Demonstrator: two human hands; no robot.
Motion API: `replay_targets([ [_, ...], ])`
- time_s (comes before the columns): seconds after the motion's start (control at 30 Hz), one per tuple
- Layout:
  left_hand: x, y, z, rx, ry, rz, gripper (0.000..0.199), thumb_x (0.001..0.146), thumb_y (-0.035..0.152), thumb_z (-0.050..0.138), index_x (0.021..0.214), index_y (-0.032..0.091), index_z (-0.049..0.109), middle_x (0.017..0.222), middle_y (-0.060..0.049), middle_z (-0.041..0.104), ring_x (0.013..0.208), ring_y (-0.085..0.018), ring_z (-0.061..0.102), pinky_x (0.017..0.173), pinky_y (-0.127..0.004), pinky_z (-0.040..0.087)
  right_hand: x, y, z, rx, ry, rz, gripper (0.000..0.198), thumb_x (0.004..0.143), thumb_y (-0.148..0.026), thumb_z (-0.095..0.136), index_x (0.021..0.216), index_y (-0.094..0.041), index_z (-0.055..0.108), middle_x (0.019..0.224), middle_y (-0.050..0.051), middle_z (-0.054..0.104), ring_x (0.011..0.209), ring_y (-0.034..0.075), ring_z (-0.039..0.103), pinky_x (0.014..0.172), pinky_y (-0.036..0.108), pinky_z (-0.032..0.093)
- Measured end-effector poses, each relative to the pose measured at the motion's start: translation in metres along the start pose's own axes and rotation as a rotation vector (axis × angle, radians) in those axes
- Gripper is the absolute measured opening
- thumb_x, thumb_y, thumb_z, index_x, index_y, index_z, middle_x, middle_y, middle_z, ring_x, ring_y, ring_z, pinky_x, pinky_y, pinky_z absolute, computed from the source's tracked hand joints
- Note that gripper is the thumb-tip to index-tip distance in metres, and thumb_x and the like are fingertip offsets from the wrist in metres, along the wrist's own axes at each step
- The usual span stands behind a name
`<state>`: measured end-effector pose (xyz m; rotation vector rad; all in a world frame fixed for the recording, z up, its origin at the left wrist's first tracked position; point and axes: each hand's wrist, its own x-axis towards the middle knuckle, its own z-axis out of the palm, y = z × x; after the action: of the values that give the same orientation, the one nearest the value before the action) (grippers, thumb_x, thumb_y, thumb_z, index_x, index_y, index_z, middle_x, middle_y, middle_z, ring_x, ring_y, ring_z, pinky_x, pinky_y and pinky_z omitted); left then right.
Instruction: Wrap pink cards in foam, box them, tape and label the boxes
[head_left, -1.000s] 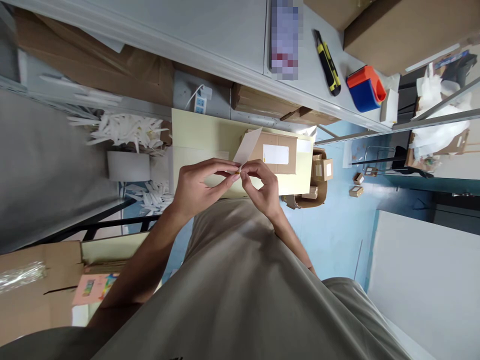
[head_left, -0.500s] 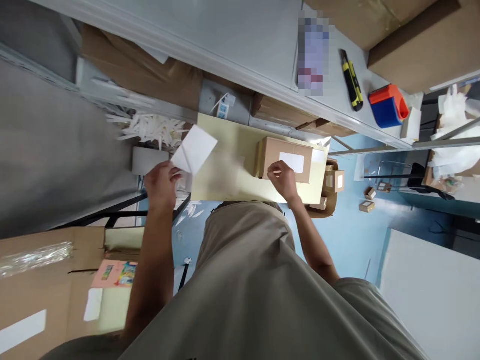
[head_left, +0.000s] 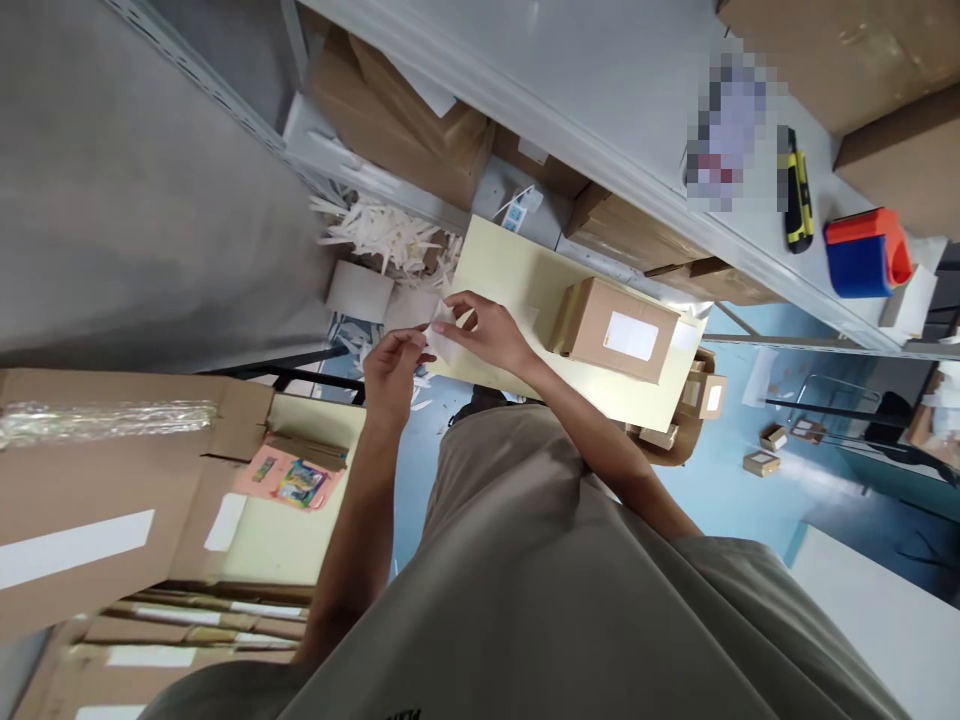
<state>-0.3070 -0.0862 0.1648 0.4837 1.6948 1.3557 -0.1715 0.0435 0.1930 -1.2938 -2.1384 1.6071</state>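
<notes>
My left hand (head_left: 396, 362) and my right hand (head_left: 486, 330) meet over the left end of a pale yellow board (head_left: 517, 290). Both pinch a small white paper sheet (head_left: 444, 340) between their fingertips. To the right on the board lies a closed brown cardboard box (head_left: 616, 328) with a white label on top. Neither hand touches the box.
A heap of white paper strips (head_left: 390, 238) lies left of the board. A grey shelf (head_left: 600, 90) above carries a yellow-black utility knife (head_left: 796, 190) and an orange-blue tape dispenser (head_left: 866, 252). Large cardboard cartons (head_left: 112, 480) stand at the left. Small boxes (head_left: 701, 395) sit on the blue floor.
My right hand left the box and came left to join my left hand on the white sheet. The view has swung to the left.
</notes>
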Motion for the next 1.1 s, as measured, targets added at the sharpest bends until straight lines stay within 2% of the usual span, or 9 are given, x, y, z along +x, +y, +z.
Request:
replay_targets([
  [0.23, -0.007, -0.013, -0.018, -0.063, 0.043, -0.07, 0.046, 0.078, 0.065, 0.077, 0.081, 0.026, 0.054, 0.081, 0.0, 0.065, 0.078, -0.014, 0.067, 0.071, -0.026, 0.063, -0.013, 0.033, -0.022, 0.249, -0.14, 0.089, 0.057, 0.09, -0.08, 0.079, 0.09, -0.023, 0.07, 0.08, 0.001, 0.073, 0.071, 0.017, 0.069, 0.064, 0.028, 0.058],
  [0.37, -0.01, -0.022, -0.045, -0.048, 0.171, -0.072, 0.044, 0.078, 0.061, 0.08, 0.078, 0.025, 0.055, 0.082, 0.0, 0.065, 0.078, -0.014, 0.067, 0.07, -0.025, 0.062, -0.004, 0.063, -0.031, 0.21, 0.0, 0.168, 0.048, 0.088, -0.069, 0.084, 0.087, -0.023, 0.072, 0.081, 0.0, 0.073, 0.073, 0.015, 0.066, 0.068, 0.028, 0.058],
  [0.5, -0.018, -0.023, -0.073, -0.091, 0.32, -0.013, 0.038, 0.08, 0.053, 0.085, 0.079, 0.025, 0.059, 0.083, 0.001, 0.066, 0.078, -0.013, 0.066, 0.071, -0.025, 0.061, 0.019, 0.082, -0.016, 0.055, 0.172, 0.291, 0.029, 0.095, -0.047, 0.084, 0.088, -0.021, 0.075, 0.078, -0.001, 0.071, 0.073, 0.015, 0.067, 0.072, 0.027, 0.057],
  [0.6, -0.027, -0.01, -0.086, -0.114, 0.415, 0.076, 0.037, 0.084, 0.051, 0.088, 0.08, 0.025, 0.061, 0.073, 0.004, 0.059, 0.065, -0.011, 0.056, 0.061, -0.024, 0.054, 0.046, 0.074, 0.003, 0.031, 0.181, 0.393, 0.017, 0.102, -0.035, 0.08, 0.095, -0.02, 0.077, 0.086, 0.001, 0.076, 0.072, 0.016, 0.07, 0.076, 0.028, 0.06],
  [0.67, -0.035, 0.004, -0.088, -0.141, 0.46, 0.138, 0.04, 0.085, 0.054, 0.091, 0.081, 0.026, 0.062, 0.064, 0.006, 0.047, 0.054, -0.01, 0.043, 0.049, -0.026, 0.04, 0.067, 0.059, 0.015, 0.178, 0.129, 0.439, 0.015, 0.107, -0.031, 0.076, 0.115, -0.018, 0.078, 0.105, 0.005, 0.083, 0.076, 0.015, 0.074, 0.082, 0.03, 0.063],
  [0.77, -0.047, 0.026, -0.081, -0.109, 0.447, 0.203, 0.045, 0.085, 0.064, 0.093, 0.087, 0.028, 0.066, 0.059, 0.006, 0.047, 0.045, -0.012, 0.036, 0.044, -0.03, 0.025, 0.094, 0.033, 0.023, 0.471, -0.011, 0.435, 0.06, 0.111, -0.026, 0.074, 0.165, -0.017, 0.05, 0.146, 0.012, 0.078, 0.089, 0.014, 0.08, 0.093, 0.032, 0.067],
  [0.87, -0.056, 0.043, -0.063, -0.001, 0.386, 0.257, 0.05, 0.087, 0.07, 0.092, 0.094, 0.026, 0.071, 0.066, 0.001, 0.068, 0.044, -0.013, 0.048, 0.042, -0.03, 0.03, 0.098, 0.019, 0.017, 0.547, -0.07, 0.399, 0.082, 0.112, -0.021, 0.072, 0.179, -0.02, 0.026, 0.16, 0.015, 0.07, 0.091, 0.012, 0.08, 0.1, 0.036, 0.067],
  [1.0, -0.065, 0.052, -0.025, 0.154, 0.154, 0.255, 0.049, 0.095, 0.07, 0.082, 0.102, 0.023, 0.074, 0.086, -0.004, 0.084, 0.052, -0.013, 0.064, 0.045, -0.027, 0.044, 0.058, 0.023, -0.015, 0.568, -0.049, 0.317, 0.037, 0.114, -0.039, 0.07, 0.146, -0.02, 0.066, 0.14, 0.009, 0.08, 0.1, 0.015, 0.08, 0.103, 0.034, 0.066],
  [1.1, -0.07, 0.051, 0.006, 0.296, -0.066, 0.24, 0.041, 0.103, 0.063, 0.075, 0.106, 0.022, 0.079, 0.097, -0.005, 0.088, 0.06, -0.013, 0.072, 0.055, -0.024, 0.054, 0.007, 0.033, -0.048, 0.636, -0.034, 0.283, 0.051, 0.105, -0.07, 0.074, 0.124, -0.022, 0.074, 0.125, 0.009, 0.084, 0.106, 0.02, 0.082, 0.098, 0.034, 0.067],
])
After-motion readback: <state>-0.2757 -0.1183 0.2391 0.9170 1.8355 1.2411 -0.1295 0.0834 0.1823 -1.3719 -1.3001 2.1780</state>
